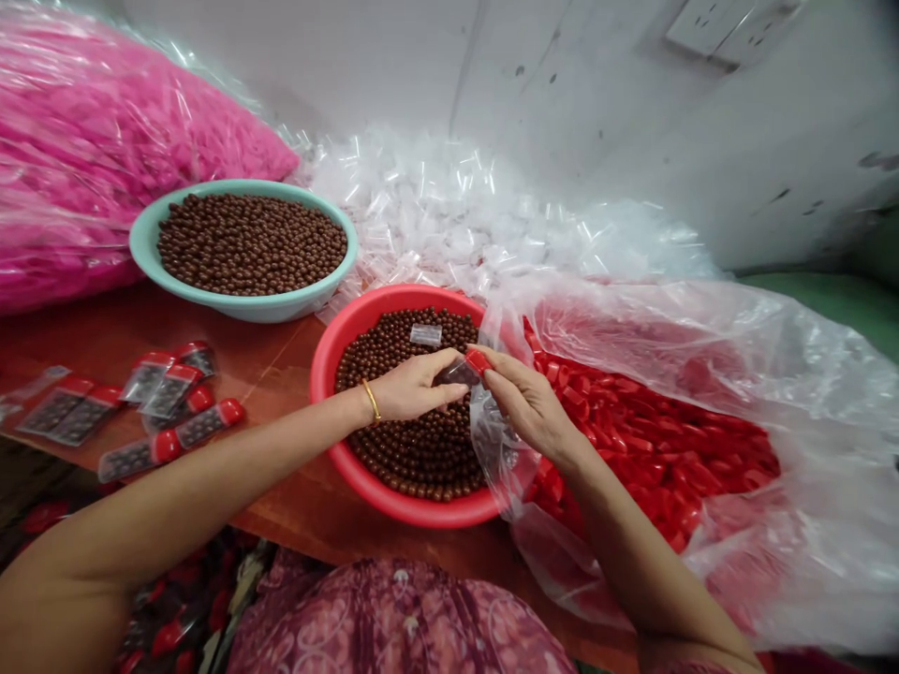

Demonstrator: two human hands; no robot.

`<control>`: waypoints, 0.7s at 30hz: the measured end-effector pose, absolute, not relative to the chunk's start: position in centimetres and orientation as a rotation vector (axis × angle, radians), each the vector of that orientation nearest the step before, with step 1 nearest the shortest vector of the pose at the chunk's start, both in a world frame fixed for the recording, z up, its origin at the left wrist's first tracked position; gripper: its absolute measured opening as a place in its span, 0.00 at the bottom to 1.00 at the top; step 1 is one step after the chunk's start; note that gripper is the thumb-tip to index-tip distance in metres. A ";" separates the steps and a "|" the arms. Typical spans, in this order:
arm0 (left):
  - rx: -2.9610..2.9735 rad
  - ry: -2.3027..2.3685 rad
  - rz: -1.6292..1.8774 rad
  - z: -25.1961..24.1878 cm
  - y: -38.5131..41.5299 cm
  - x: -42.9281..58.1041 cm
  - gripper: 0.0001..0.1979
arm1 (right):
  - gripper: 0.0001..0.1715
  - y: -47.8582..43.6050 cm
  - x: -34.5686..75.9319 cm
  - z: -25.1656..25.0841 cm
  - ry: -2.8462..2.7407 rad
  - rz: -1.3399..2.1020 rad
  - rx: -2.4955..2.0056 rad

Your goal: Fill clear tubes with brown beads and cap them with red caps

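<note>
Over a red basin [324, 374] of small brown balls, my left hand [414, 386] is closed around a clear plastic container [456, 372] that looks dark with balls inside. A red cap [478, 361] sits at its right end, pinched by the fingers of my right hand [523, 398]. Whether the cap is fully seated I cannot tell. One small clear container [425, 334] lies on the brown balls [400, 468] behind my left hand. The edge of a clear plastic bag hangs over the basin's right rim, beside my right hand.
Several filled, red-capped containers [209, 423] lie on the table [281, 374] at left. Behind stands a light green basin [281, 304] of brown balls. An open bag of red caps [632, 440] is at right. Clear empty containers [449, 206] and a bag of pink pieces [140, 140] line the wall.
</note>
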State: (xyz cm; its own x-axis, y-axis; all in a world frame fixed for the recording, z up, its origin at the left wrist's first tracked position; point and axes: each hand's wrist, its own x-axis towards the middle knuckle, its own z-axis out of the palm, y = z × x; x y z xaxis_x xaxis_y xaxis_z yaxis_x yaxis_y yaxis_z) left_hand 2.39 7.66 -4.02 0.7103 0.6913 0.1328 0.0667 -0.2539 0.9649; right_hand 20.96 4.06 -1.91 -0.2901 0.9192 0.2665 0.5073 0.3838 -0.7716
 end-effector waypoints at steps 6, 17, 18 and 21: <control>1.908 0.688 0.690 -3.9 7.5 2.4 0.13 | 0.24 3.6 20.9 -2.0 -2.040 0.622 -1.271; 2.196 1.016 0.475 -2.9 6.6 2.6 0.05 | 0.27 2.3 20.5 -2.9 -2.378 0.004 -1.236; 2.197 1.037 0.454 -2.9 6.6 2.7 0.06 | 0.28 2.4 20.6 -2.9 -2.392 -0.002 -1.238; 2.188 1.098 0.391 -2.8 6.7 2.9 0.08 | 0.30 3.4 20.6 -2.7 -2.333 0.170 -1.289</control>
